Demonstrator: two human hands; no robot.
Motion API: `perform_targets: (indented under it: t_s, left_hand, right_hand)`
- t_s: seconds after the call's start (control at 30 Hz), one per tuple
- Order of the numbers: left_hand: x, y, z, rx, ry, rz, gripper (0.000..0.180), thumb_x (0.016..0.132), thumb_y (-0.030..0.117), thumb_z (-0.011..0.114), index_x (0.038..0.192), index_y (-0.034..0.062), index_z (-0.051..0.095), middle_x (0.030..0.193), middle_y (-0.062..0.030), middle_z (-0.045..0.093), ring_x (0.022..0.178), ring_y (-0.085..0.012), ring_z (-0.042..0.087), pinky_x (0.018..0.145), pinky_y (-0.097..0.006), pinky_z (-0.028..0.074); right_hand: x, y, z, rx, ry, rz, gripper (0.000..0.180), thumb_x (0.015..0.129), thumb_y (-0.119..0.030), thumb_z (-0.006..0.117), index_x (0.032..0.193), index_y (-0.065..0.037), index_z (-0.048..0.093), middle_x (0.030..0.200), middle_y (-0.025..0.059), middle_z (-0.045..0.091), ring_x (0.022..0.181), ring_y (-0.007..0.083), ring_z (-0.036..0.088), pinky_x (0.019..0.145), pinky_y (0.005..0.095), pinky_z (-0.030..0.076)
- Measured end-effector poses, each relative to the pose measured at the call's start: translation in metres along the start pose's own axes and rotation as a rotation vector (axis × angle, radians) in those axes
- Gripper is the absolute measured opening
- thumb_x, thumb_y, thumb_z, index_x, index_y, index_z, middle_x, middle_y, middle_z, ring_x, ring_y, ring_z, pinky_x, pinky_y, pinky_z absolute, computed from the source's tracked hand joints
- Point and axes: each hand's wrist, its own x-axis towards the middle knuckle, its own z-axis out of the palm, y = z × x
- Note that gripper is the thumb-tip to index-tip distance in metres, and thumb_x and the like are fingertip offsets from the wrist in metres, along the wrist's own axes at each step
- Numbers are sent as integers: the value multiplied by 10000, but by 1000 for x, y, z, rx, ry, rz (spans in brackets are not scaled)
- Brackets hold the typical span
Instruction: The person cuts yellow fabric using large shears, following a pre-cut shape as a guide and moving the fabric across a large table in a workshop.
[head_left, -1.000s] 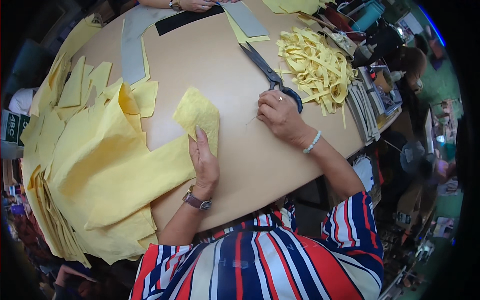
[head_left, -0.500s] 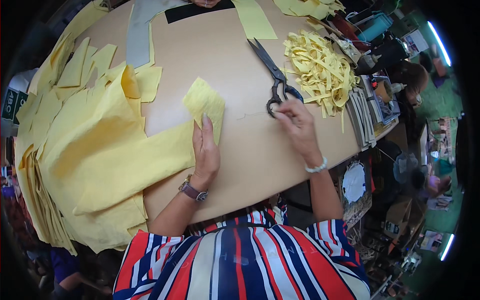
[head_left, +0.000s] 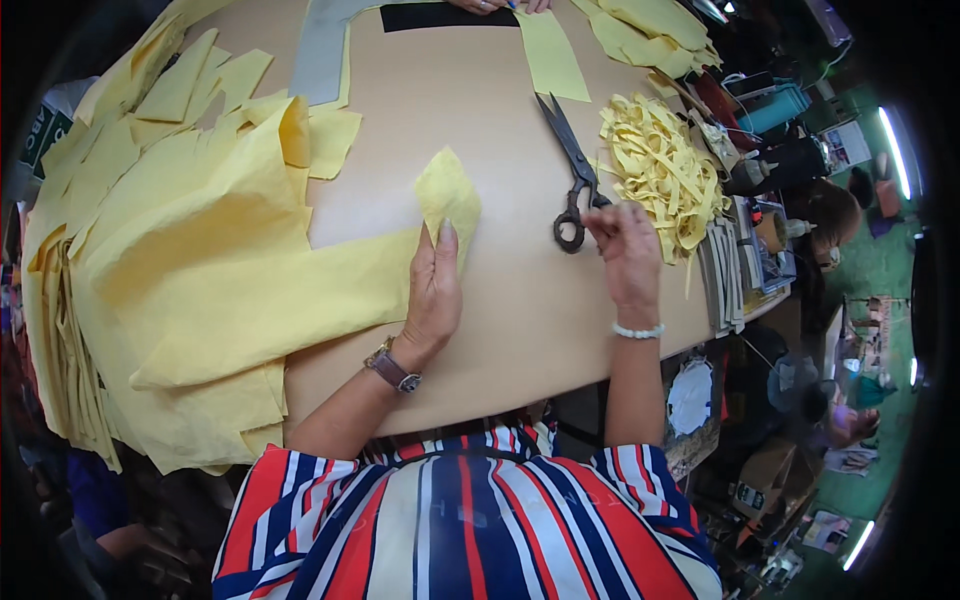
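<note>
1. left hand (head_left: 436, 292), centre: fingers nearly straight, touching the yellow sheet (head_left: 330, 288), which spans left to centre; cannot tell if pinching.
2. right hand (head_left: 630, 250), right of centre: half-curled beside scissors (head_left: 582, 177); grip unclear.

Shirt (head_left: 474, 530) striped in 4 colours: red, navy, white, cream; stripe widths vary. 2 short sleeves (head_left: 285, 490), striped likewise. Left hand (head_left: 436, 295): wristwatch (head_left: 388, 368), brown strap, metal case. Right hand (head_left: 632, 265): bracelet (head_left: 638, 332) of pale round beads, 1 strand.
</note>
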Motion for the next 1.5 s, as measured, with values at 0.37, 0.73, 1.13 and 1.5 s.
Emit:
perform_targets:
  t_s: [0.37, 0.73, 1.13, 1.5]
  left_hand:
    - [-1, 2, 1, 21, 9, -9, 482, 981, 297, 322, 1316, -49, 340, 1273, -132, 463, 1183, -187, 415, 1005, -283, 293]
    - [1, -8, -4, 404, -213, 108, 389, 951, 226, 384, 1250, -14, 446, 1149, -193, 527, 1079, -292, 499, 957, -324, 350]
    - [1, -10, -1, 537, -232, 238, 369, 927, 205, 433, 1216, -22, 470, 1231, -193, 495, 1194, -325, 419, 1018, -390, 307]
    - [2, -12, -3, 562, -229, 285, 354, 927, 189, 430, 1202, -28, 477, 1221, -193, 503, 1179, -332, 430, 1009, -389, 316]
  right_hand:
    - [-156, -34, -71, -23, 322, 415, 63, 890, -84, 536, 862, -49, 491, 671, 16, 492, 432, 19, 343, 369, 139, 251]
    - [-81, -13, -29, -1203, 48, -336, 188, 763, -50, 651, 922, 10, 572, 762, 106, 568, 668, 239, 566, 657, 332, 460]
    - [-38, 14, -12, -1272, 318, -46, 220, 805, -192, 645, 726, 1, 576, 686, 68, 559, 596, 192, 537, 555, 319, 424]
    - [-23, 1, -18, -246, 346, -13, 136, 907, -137, 531, 820, -35, 549, 715, -7, 540, 607, 44, 462, 581, 187, 378]
